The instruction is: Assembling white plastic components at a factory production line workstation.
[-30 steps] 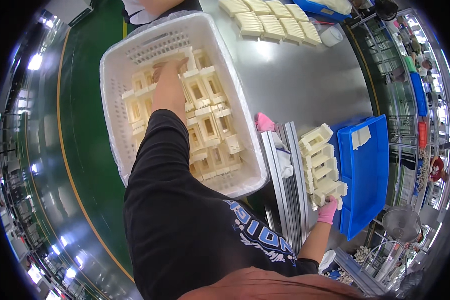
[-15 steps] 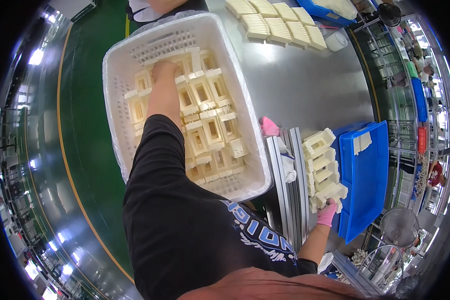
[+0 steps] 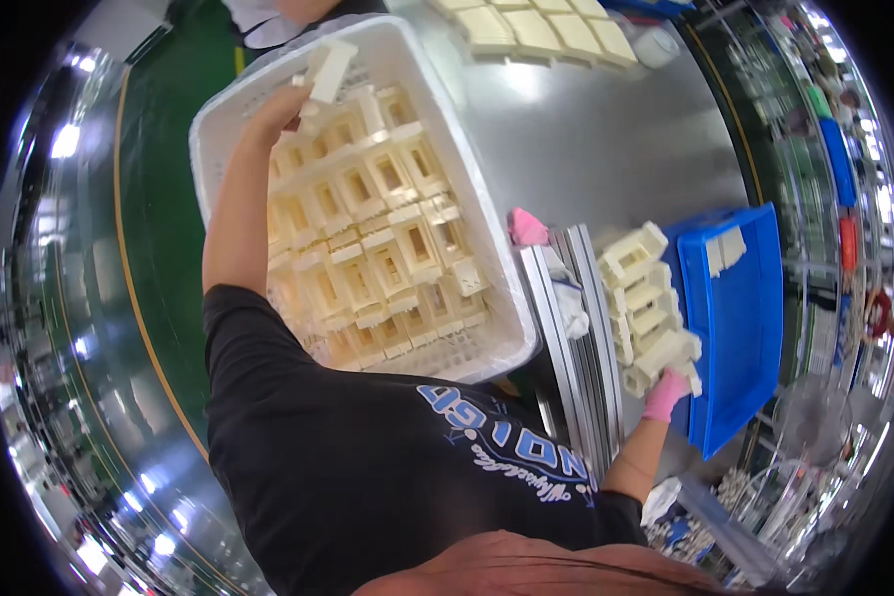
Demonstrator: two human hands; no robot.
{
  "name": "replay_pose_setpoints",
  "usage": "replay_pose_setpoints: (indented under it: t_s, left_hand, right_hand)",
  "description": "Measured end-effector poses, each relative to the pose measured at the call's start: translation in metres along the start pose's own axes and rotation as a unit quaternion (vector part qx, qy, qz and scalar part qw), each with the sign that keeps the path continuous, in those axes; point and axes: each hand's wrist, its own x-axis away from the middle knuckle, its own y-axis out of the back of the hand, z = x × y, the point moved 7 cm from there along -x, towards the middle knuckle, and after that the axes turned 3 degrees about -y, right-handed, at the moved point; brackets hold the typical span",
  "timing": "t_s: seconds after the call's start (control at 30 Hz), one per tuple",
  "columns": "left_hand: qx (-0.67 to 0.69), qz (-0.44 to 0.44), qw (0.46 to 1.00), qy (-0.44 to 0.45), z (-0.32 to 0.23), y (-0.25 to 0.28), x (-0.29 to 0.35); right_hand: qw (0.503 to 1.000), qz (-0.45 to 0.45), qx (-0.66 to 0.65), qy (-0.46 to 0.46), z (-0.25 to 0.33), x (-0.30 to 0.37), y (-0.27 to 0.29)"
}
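Observation:
My left hand [image 3: 286,107], bare, is raised at the far end of a white perforated basket [image 3: 512,298] lined with clear film. Its fingers are closed around a cream rectangular plastic part [image 3: 334,72], tilted above the others. Rows of similar cream frames [image 3: 358,186] with rectangular openings fill the basket. Off to the right, my right hand [image 3: 668,390], in a pink glove, grips the near end of a cream plastic part [image 3: 664,356]. That part lies at the near end of a row of cream frames [image 3: 638,285]; the fingertips are partly hidden.
Beside the row stands a blue tray [image 3: 740,328] with a few flat cream pieces [image 3: 727,250]. Metal rails [image 3: 581,348] run between basket and row, a pink cloth-like item [image 3: 528,226] at their far end. Stacked cream parts [image 3: 546,32] and a white cup [image 3: 656,47] occupy the far table.
My left hand has risen out of the basket's far part, moving left and away, with a cream part in it. The right hand has shifted slightly right and away, still at the row's near end.

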Motion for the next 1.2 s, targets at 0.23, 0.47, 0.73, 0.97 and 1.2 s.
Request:
replay_pose_setpoints:
  t_s: [0.23,0.47,0.73,0.97,1.2]
  left_hand:
    - [-0.102,0.186,0.885,-0.414,-0.184,-0.234,0.132]
    - [-0.262,0.329,0.787,-0.451,-0.185,-0.462,0.263]
    - [-0.339,0.392,0.708,-0.479,-0.16,-0.507,0.272]
    - [0.072,-0.179,0.85,-0.491,-0.17,-0.204,0.076]
    - [-0.268,-0.249,0.929,-0.06,0.015,-0.11,-0.115]
  right_hand:
    - [0.994,-0.036,-0.096,0.034,0.032,-0.001,0.02]
    - [0.996,-0.041,-0.055,-0.051,0.024,0.004,-0.002]
    - [0.675,-0.08,-0.695,-0.233,0.017,0.013,-0.007]
    - [0.991,-0.099,-0.087,0.0,0.029,0.004,0.016]
    - [0.991,-0.103,-0.082,-0.004,0.035,0.025,0.039]
